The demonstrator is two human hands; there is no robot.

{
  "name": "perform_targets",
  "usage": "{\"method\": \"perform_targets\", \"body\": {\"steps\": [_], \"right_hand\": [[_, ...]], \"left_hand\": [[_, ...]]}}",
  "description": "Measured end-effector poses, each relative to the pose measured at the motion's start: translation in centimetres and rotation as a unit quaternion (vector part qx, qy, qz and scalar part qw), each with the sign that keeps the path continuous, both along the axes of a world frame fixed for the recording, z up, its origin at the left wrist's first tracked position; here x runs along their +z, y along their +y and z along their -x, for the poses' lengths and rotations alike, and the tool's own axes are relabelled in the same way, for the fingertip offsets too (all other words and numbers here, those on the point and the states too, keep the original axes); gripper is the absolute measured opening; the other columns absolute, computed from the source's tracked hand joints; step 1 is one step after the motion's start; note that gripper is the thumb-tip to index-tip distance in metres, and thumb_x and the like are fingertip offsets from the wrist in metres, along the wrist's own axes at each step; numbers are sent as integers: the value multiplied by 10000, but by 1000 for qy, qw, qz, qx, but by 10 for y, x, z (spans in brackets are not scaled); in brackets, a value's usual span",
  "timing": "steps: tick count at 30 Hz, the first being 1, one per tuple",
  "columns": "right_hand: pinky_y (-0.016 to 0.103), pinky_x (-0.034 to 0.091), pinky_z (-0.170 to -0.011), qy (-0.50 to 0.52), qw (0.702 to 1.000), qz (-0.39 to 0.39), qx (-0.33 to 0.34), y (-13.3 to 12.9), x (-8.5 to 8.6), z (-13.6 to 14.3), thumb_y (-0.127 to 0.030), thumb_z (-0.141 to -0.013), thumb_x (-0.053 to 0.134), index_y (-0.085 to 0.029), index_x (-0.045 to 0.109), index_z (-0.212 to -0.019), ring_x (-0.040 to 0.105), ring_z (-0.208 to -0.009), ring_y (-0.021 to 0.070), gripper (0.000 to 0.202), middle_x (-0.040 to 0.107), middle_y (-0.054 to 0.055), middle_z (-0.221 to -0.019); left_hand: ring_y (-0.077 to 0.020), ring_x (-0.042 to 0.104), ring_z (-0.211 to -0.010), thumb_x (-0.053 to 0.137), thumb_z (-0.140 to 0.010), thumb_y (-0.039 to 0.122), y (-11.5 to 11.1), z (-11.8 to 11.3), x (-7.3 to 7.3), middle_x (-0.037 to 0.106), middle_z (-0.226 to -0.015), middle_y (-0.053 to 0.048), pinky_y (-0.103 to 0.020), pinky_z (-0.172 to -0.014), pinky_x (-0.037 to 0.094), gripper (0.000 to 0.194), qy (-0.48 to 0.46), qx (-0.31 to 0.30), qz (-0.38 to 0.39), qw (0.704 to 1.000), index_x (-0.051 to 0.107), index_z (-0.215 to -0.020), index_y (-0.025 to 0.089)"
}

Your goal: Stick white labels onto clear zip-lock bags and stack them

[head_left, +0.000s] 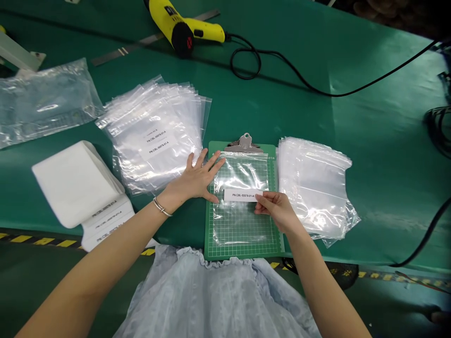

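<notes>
A clear zip bag (243, 223) lies flat on a green gridded clipboard (209, 234) with a metal clip at its top. My right hand (276, 206) pinches the right end of a white printed label (239, 195), which is over the middle of the bag. Whether the label touches the plastic, I cannot tell. Fingers spread, my left hand (199, 178) rests at the upper left edge of the bag. Beyond it lies a fanned pile of labelled bags (158, 126). Right of the clipboard is a stack of plain clear bags (313, 183).
A folded strip of printed labels (77, 183) lies at the left. Behind it is a large plastic bag (45, 103). Toward the back are a yellow heat gun (176, 28), its black cord (299, 75) and a steel ruler (130, 49). The table's front edge runs close to my body.
</notes>
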State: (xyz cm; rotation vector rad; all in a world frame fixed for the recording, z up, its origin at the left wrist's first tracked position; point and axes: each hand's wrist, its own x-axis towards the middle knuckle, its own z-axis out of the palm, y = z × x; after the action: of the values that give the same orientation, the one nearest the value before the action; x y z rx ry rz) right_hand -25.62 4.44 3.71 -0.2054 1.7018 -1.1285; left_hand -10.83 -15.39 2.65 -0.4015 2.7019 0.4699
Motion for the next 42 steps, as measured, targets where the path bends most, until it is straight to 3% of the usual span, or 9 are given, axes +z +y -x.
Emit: {"method": "perform_targets", "body": {"steps": [27, 42], "right_hand": [[245, 524, -515, -10, 1000, -22, 10, -3, -3, 6, -439, -556, 769, -139, 655, -566, 575, -449, 109, 321, 591, -1, -493], [254, 529, -506, -5, 1000, -28, 2, -3, -4, 4, -410, -582, 753, -136, 692, -644, 592, -455, 117, 288, 610, 3, -502]], "left_hand": [[-419, -171, -1314, 602, -613, 701, 0, -1, -4, -174, -1481, -53, -649, -1012, -44, 1202, 0, -10, 11, 1000, -141, -1402, 182], [-411, -176, -1315, 618, -615, 686, -1, 0, -3, -169, -1484, -52, -648, -1018, -46, 1197, -8, -6, 7, 1000, -143, -1398, 197]]}}
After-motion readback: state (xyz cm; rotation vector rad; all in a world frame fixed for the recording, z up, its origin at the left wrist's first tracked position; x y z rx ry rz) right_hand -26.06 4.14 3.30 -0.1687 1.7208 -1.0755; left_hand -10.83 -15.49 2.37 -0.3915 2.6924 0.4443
